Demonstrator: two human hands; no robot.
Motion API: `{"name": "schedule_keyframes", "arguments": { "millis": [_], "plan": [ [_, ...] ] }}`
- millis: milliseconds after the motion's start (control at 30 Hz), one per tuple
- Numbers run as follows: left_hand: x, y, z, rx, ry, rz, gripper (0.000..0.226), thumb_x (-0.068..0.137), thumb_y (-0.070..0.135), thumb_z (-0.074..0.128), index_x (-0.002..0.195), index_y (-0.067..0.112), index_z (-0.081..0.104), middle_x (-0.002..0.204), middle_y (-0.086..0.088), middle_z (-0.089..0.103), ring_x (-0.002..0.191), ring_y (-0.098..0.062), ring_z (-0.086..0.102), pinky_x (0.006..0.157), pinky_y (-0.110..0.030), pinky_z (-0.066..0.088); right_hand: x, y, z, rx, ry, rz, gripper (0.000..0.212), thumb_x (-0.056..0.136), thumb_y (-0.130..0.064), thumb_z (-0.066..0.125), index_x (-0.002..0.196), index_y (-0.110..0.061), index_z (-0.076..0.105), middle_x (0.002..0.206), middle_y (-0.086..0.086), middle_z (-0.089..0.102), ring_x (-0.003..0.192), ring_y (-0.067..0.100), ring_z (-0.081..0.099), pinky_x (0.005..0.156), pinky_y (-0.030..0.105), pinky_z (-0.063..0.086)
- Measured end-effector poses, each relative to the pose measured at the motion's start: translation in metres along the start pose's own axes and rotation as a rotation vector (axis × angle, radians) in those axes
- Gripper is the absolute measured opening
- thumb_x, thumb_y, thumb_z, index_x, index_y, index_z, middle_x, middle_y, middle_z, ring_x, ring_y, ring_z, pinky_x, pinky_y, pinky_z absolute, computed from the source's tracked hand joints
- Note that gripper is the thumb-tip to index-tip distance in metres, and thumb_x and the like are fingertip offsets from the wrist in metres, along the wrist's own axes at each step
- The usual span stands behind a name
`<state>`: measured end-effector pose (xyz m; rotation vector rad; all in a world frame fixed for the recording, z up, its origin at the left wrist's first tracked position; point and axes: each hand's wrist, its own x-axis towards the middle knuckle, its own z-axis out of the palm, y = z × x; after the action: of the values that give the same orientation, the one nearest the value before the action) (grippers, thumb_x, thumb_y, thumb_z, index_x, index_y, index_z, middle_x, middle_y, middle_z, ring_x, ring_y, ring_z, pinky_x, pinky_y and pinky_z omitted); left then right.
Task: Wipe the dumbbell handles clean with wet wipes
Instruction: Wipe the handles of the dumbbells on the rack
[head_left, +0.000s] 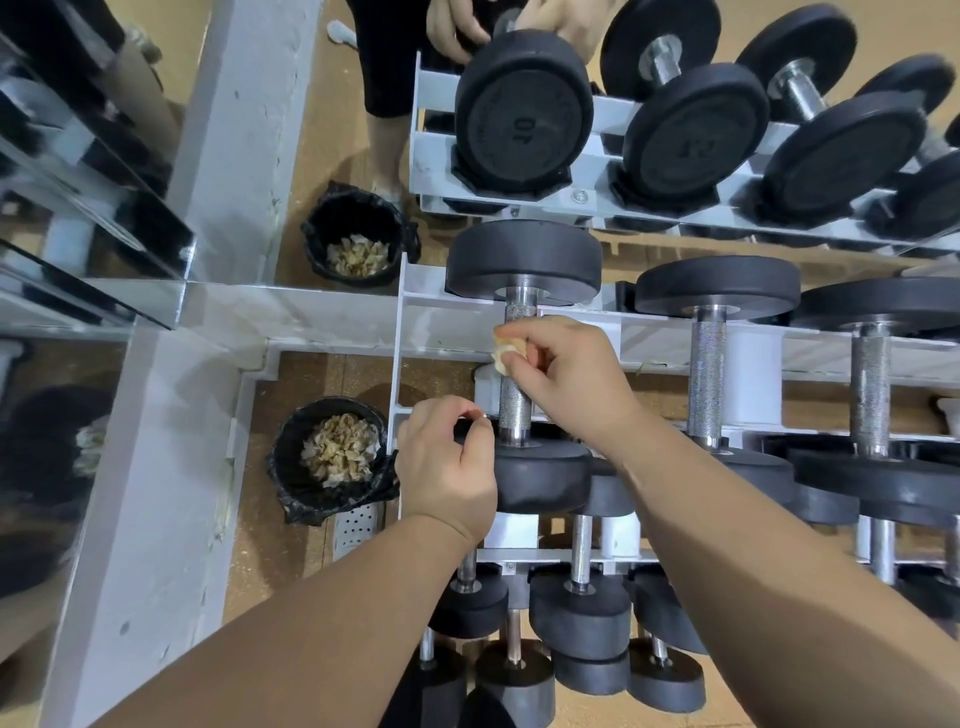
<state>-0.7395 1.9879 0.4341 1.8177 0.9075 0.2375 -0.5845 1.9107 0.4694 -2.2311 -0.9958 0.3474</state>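
- While the right hand (566, 374) pinches a crumpled wet wipe (505, 352) in its curled fingers, it presses the wipe against the upper part of the knurled handle (514, 402) of the leftmost dumbbell (524, 260) on the top tier of the white rack (447, 317).
- The left hand (447, 467) grips the near black end of that same dumbbell, fingers bent over its rim just below the handle.
- Neighbouring dumbbells (706, 374) lie alongside to the right, with smaller ones on the tiers below.
- A black-lined bin (291, 467) on the floor left of the rack holds used wipes (337, 449).
- A mirror (353, 130) behind the rack reflects the rack, the bin and both hands.
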Motion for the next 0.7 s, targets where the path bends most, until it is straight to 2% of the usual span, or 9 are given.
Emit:
{"name": "schedule_keyframes", "arguments": {
  "millis": [100,200,300,400,500,533,600,667,700],
  "plan": [
    [-0.001,0.0,0.0,-0.006,0.006,0.01,0.034,0.083,0.047,0.035,0.093,0.028,0.061,0.1,0.01,0.056,0.101,-0.018,0.051,0.089,-0.036,0.043,-0.003,0.002,-0.001,-0.003,0.004,-0.043,0.019,0.089,-0.016,0.072,0.107,-0.019,0.078,0.075,-0.015,0.054,0.071,0.0,0.054,0.073,0.02,0.046],
    [0.0,-0.001,0.001,-0.009,0.007,0.017,0.037,0.084,0.046,0.036,0.093,0.023,0.064,0.099,0.007,0.058,0.101,-0.02,0.052,0.089,-0.04,0.044,-0.017,0.003,-0.008,-0.008,-0.084,-0.139,0.013,0.089,-0.018,0.076,0.101,-0.016,0.08,0.074,-0.018,0.054,0.071,-0.008,0.05,0.072,0.015,0.044],
    [0.001,-0.001,0.001,-0.012,0.014,0.022,0.039,0.084,0.045,0.037,0.094,0.021,0.066,0.099,0.006,0.059,0.101,-0.021,0.053,0.089,-0.043,0.045,-0.018,0.001,-0.012,-0.099,-0.138,-0.231,0.014,0.09,-0.017,0.073,0.102,-0.015,0.079,0.076,-0.007,0.062,0.07,0.007,0.058,0.068,0.025,0.052],
    [0.0,-0.001,0.001,0.001,0.012,0.022,0.039,0.084,0.045,0.036,0.095,0.021,0.065,0.1,0.007,0.058,0.102,-0.021,0.052,0.089,-0.044,0.045,0.008,-0.001,-0.007,-0.233,-0.045,-0.265,0.012,0.092,-0.015,0.068,0.097,-0.012,0.078,0.076,0.004,0.065,0.071,0.025,0.064,0.063,0.033,0.055],
    [0.0,0.0,-0.001,0.002,0.009,0.019,0.041,0.084,0.046,0.036,0.096,0.02,0.065,0.1,0.008,0.057,0.102,-0.022,0.052,0.089,-0.044,0.046,0.026,-0.002,-0.005,-0.221,0.089,-0.184,0.009,0.089,-0.014,0.07,0.092,-0.013,0.078,0.078,0.003,0.068,0.076,0.023,0.064,0.067,0.035,0.054],
    [0.0,0.001,-0.001,0.001,0.008,0.012,0.041,0.083,0.046,0.036,0.096,0.021,0.065,0.1,0.008,0.057,0.102,-0.022,0.052,0.089,-0.044,0.046,0.023,-0.003,-0.006,-0.186,0.067,-0.159,0.008,0.089,-0.015,0.071,0.091,-0.015,0.078,0.077,0.001,0.067,0.075,0.019,0.062,0.068,0.034,0.052],
    [0.0,0.003,0.0,-0.004,0.012,0.003,0.039,0.082,0.047,0.036,0.094,0.023,0.065,0.099,0.009,0.057,0.101,-0.021,0.052,0.087,-0.043,0.046,0.007,-0.004,-0.013,-0.112,-0.094,-0.15,0.008,0.091,-0.02,0.072,0.089,-0.016,0.079,0.074,-0.002,0.065,0.07,0.013,0.059,0.069,0.033,0.051],
    [0.0,0.003,0.0,-0.012,0.013,-0.002,0.037,0.082,0.047,0.037,0.093,0.023,0.065,0.098,0.009,0.058,0.1,-0.021,0.053,0.086,-0.044,0.046,-0.011,-0.007,-0.018,-0.077,-0.26,-0.19,0.01,0.092,-0.021,0.072,0.087,-0.016,0.079,0.071,-0.004,0.064,0.068,0.01,0.059,0.069,0.03,0.051],
    [0.0,0.003,0.001,-0.016,0.011,-0.004,0.037,0.083,0.046,0.038,0.093,0.023,0.065,0.098,0.009,0.058,0.1,-0.021,0.053,0.086,-0.044,0.046,-0.014,-0.007,-0.018,-0.089,-0.288,-0.216,0.009,0.092,-0.02,0.072,0.087,-0.017,0.078,0.07,-0.005,0.063,0.067,0.01,0.058,0.068,0.027,0.05]
  ]
}}
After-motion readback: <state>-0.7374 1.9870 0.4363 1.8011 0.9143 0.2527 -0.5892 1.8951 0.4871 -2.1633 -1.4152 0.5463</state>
